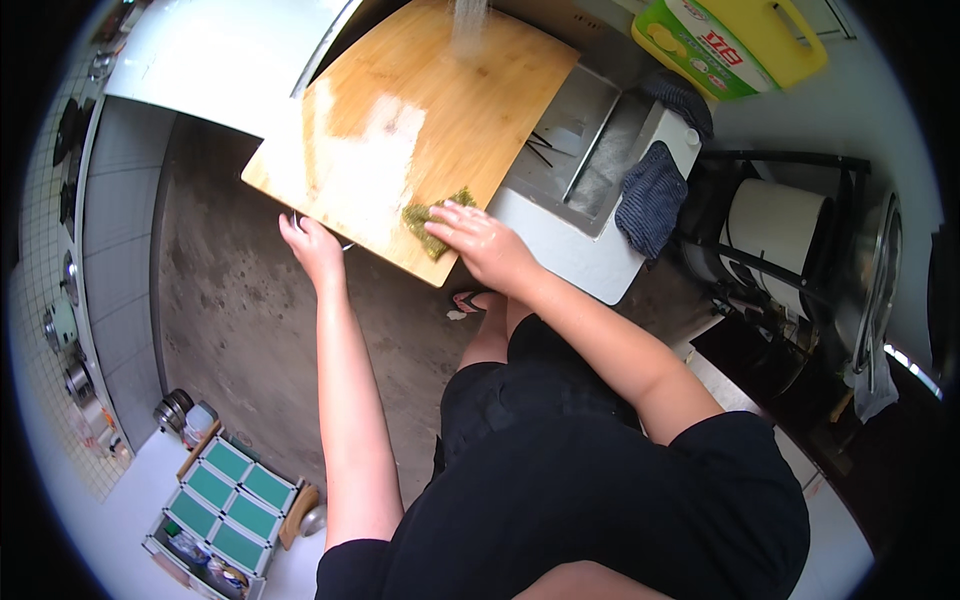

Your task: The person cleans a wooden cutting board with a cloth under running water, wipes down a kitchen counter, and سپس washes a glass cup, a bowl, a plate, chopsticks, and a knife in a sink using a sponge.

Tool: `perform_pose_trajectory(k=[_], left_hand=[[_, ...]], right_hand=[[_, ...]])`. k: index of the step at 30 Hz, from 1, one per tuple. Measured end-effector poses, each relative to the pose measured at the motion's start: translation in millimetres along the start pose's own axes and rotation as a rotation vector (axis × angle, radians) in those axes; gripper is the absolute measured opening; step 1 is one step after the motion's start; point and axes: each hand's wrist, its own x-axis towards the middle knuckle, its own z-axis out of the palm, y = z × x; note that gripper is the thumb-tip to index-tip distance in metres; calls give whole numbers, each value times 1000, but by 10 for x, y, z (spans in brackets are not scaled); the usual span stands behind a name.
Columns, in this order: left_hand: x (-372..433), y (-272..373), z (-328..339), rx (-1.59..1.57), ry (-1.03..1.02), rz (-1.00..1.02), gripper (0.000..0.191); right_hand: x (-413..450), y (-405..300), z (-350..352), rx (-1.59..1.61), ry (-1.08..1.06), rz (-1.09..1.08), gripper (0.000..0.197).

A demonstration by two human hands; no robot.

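Observation:
A large wet wooden cutting board (465, 112) lies tilted across the sink (544, 180), with bright light glaring off its near left part. At its near edge my left hand (311, 244) holds the board by what looks like a metal handle, mostly hidden by the hand. My right hand (487, 244) presses a green-yellow scouring pad (424, 225) flat onto the board near its right corner, and the skin looks wet. Water (470, 26) runs from above onto the board's far end. A few dark thin sticks (538, 146) show in the uncovered part of the sink.
Two dark striped cloths, one the near cloth (652, 199), hang by the sink's right rim. A yellow detergent jug (739, 45) stands behind. To the right is a black rack (780, 262) with cookware. A green-panelled cabinet (232, 495) sits lower left. Concrete floor (240, 300) lies below.

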Motion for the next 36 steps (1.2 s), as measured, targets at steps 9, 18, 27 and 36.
perform_pose_trajectory(k=[9,18,27,36], left_hand=[[-310,593,141,482,-88,444,53],[-257,809,1022,687,-508,803,48],[93,1026,1775,816,-621,993,49],[582,1132,2316,681,-693,992,49]], right_hand=[[605,1768,-244,7,510,491,43],[176,634,83,255,394,482,49],[890,2321,-323,9,521,546,41],[1030,2462,-613,-101,243,572,42]])
